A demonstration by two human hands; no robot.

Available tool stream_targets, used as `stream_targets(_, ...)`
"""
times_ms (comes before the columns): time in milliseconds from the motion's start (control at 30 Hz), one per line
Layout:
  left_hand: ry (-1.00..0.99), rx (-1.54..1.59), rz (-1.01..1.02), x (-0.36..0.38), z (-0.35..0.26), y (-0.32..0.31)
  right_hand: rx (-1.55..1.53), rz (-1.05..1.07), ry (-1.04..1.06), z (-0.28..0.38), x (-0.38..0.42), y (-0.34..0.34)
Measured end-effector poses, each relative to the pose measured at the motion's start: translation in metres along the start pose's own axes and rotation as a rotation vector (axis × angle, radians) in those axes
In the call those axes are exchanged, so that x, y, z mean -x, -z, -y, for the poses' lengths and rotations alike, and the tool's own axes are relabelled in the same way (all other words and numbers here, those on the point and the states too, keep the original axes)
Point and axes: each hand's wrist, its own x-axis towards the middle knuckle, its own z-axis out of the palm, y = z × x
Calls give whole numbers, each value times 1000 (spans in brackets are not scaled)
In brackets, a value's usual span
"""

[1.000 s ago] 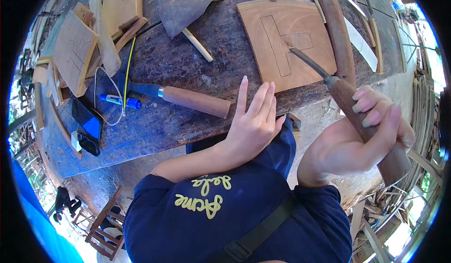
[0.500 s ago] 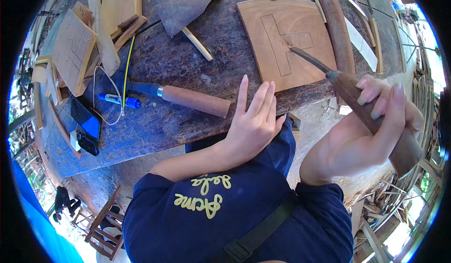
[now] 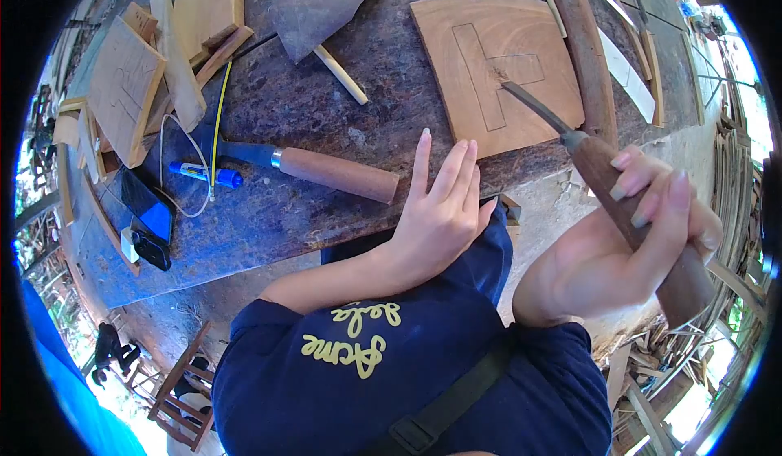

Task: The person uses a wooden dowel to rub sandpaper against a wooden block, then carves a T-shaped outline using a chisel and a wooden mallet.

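My right hand (image 3: 664, 216) is wrapped round the thick wooden handle of a wood chisel (image 3: 609, 181). Its narrow metal blade slants up and left over a flat wooden board (image 3: 464, 89), the tip at a small rough spot inside a pencilled T-shaped outline. Whether the tip presses into the wood is hard to tell. My left hand (image 3: 444, 203) lies with fingers stretched out at the board's near left corner, its fingertips at the edge. To the left of it on the bench rests a second chisel (image 3: 338, 175) with a wooden handle.
On the worn bench (image 3: 269, 220) lie a blue marker (image 3: 208, 174), a yellow strip (image 3: 220, 122), a phone (image 3: 145, 199) and a triangular sheet (image 3: 314, 24) over a wooden stick (image 3: 342, 73). Wooden pieces (image 3: 126, 89) are piled at left. A long wooden bar (image 3: 588, 57) lies beside the board.
My right hand and the chisel handle have shifted slightly left and down, while the blade tip stays near the same spot. The left hand and the board look unmoved.
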Motion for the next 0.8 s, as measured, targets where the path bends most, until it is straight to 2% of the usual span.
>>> stream_targets(167, 10, 41, 19, -5, 3, 11, 45, -38, 71, -14, -16, -13)
stream_targets(233, 31, 234, 35, -16, 15, 25, 26, -106, 95, -17, -21, -24)
stream_targets(267, 25, 227, 33, -24, 20, 36, 21, -112, 100, -19, -22, -27)
stream_targets(333, 58, 366, -80, -45, 31, 63, 13, -120, 125, -23, -24, -33)
stream_targets(400, -99, 516, -262, -70, 40, 83, 71, -194, 133, -24, -26, -43)
stream_targets(467, -83, 801, -375, -84, 38, 94, 30, -153, 147, -26, -28, -48)
stream_targets(500, -141, 713, -534, -97, 32, 99, 69, -155, 163, -33, -31, -44)
stream_targets(533, -148, 710, -530, -112, 30, 114, 66, -162, 165, -41, -32, -41)
stream_targets(600, -220, 1091, 98, -150, 24, 153, 109, -148, 6, -51, -32, -35)
stream_targets(633, -253, 1253, 428, -161, 21, 161, 107, -154, 15, -48, -28, -34)
stream_targets(667, -265, 1248, 430, -165, 16, 155, 135, -103, -48, -43, -24, -34)
stream_targets(733, -517, 903, -32, -172, 1, 128, 164, -60, -105, -41, -24, -25)
stream_targets(767, -527, 901, -31, -182, 2, 114, 245, 130, -7, -43, -31, -14)
stream_targets(800, -511, 1129, 28, -197, 8, 98, 324, 320, 93, -47, -37, -6)
